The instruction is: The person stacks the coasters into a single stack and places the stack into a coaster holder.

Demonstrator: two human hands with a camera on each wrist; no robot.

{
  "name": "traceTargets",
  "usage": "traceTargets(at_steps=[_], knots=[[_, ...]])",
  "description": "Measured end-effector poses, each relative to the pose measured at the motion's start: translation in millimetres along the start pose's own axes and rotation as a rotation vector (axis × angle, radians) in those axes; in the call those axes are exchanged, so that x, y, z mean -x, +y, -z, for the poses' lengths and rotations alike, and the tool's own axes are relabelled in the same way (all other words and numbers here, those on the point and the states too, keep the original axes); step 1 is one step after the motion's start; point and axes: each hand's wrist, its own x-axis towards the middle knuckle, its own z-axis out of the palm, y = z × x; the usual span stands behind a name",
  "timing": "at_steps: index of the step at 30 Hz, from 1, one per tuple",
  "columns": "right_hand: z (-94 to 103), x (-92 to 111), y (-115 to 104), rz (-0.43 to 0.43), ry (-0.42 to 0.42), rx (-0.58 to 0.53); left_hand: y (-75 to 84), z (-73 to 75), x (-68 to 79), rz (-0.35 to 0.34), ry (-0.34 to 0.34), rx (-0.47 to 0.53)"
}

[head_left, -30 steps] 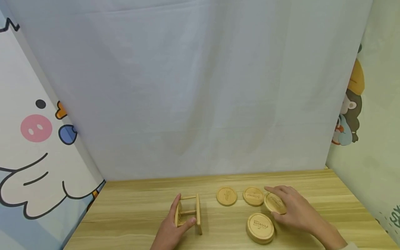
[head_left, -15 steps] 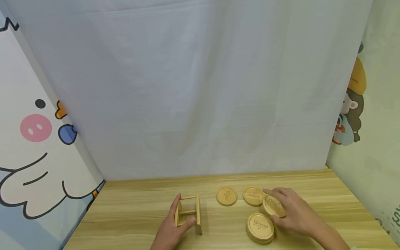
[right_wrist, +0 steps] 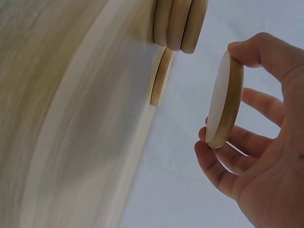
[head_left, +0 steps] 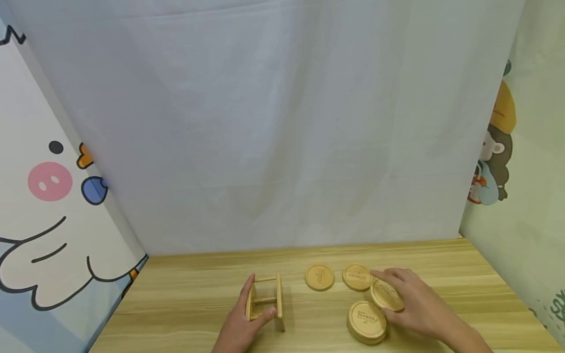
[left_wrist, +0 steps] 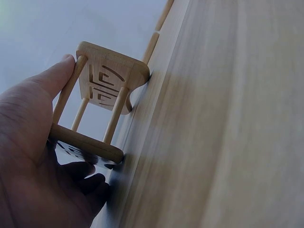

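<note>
My left hand (head_left: 238, 328) grips a small wooden coaster holder (head_left: 280, 301) at its left side. In the left wrist view, the holder (left_wrist: 111, 71) has two carved end plates joined by round posts. My right hand (head_left: 417, 306) pinches the edges of a round bamboo coaster (head_left: 387, 295), thumb on one side and fingers on the other. That coaster (right_wrist: 225, 102) is raised off the table in the right wrist view, its pale face toward the tabletop. Beside it stands a stack of similar coasters (head_left: 367, 318) with printed lettering on top.
Two single coasters, one on the left (head_left: 320, 277) and one on the right (head_left: 357, 277), lie flat on the wooden table (head_left: 198, 294) behind the stack. A white cloth (head_left: 287, 147) hangs at the table's back edge. Cartoon-printed panels stand at both sides.
My right hand has shifted slightly left and toward me with the coaster, closer to the stack. The left hand and holder have stayed in place.
</note>
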Motion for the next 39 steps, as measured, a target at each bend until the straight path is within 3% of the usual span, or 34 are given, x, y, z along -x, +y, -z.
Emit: traceTargets(at_steps=[39], knots=[[-6.7,9.1,-13.0,0.04,0.012,0.011,-1.4,-0.8,0.0,-0.009,-0.001,0.003]])
